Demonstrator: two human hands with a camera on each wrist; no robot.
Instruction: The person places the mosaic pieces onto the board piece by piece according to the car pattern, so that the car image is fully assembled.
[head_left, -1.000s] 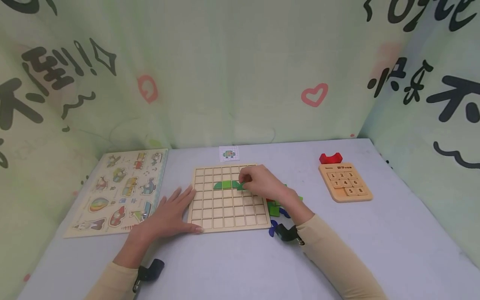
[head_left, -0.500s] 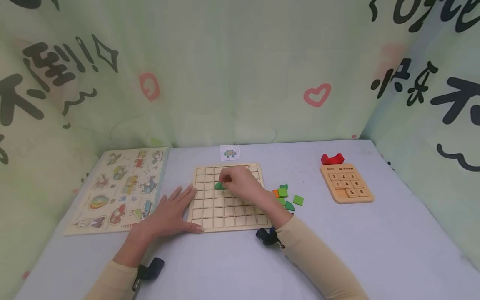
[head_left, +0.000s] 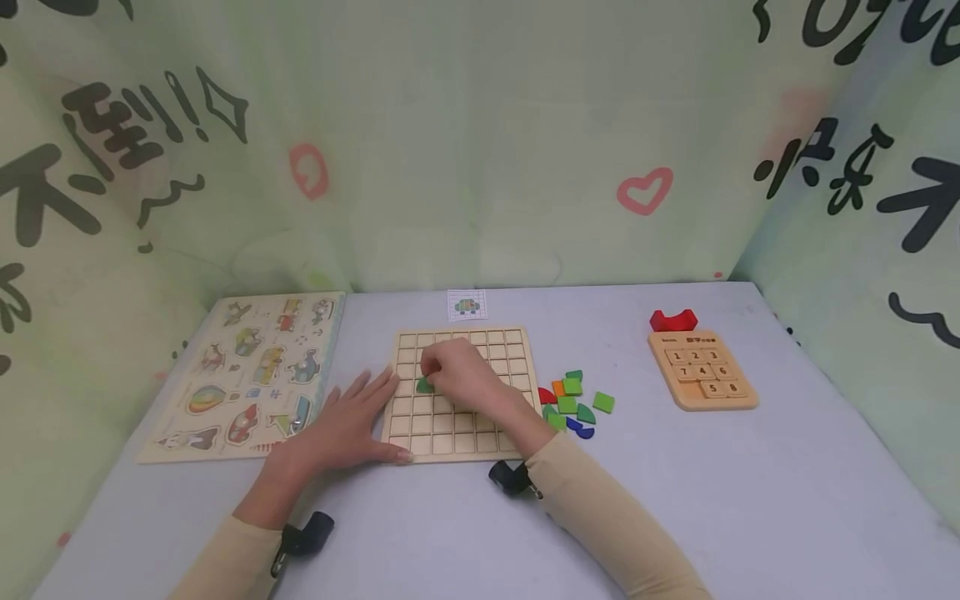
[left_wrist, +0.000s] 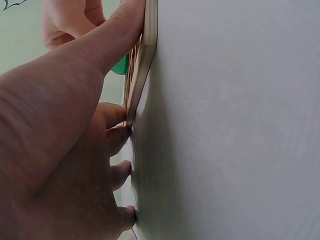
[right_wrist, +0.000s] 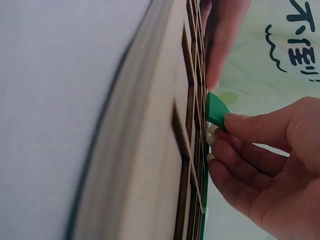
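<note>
A wooden grid board [head_left: 450, 425] lies flat on the table. My left hand [head_left: 341, 429] rests at its left side, fingers spread, the thumb on the board's near-left corner. In the left wrist view the thumb lies over the board's edge [left_wrist: 142, 65]. My right hand [head_left: 465, 375] is over the left half of the grid. Its thumb and fingers pinch a green quarter-round block [right_wrist: 217, 110], whose edge is right at the grid in the right wrist view. The same hand covers the middle of the board in the head view.
Several loose blocks, such as a green square [head_left: 603, 402] and a red piece [head_left: 547, 396], lie right of the board. A picture card [head_left: 467, 306] lies behind it. At left is a picture puzzle board [head_left: 247, 375]; at right, a number puzzle [head_left: 686, 392] and a red piece [head_left: 672, 320].
My right hand has moved left across the board, from the green blocks near the middle toward the left columns, uncovering the loose blocks at right. The left hand stays in place.
</note>
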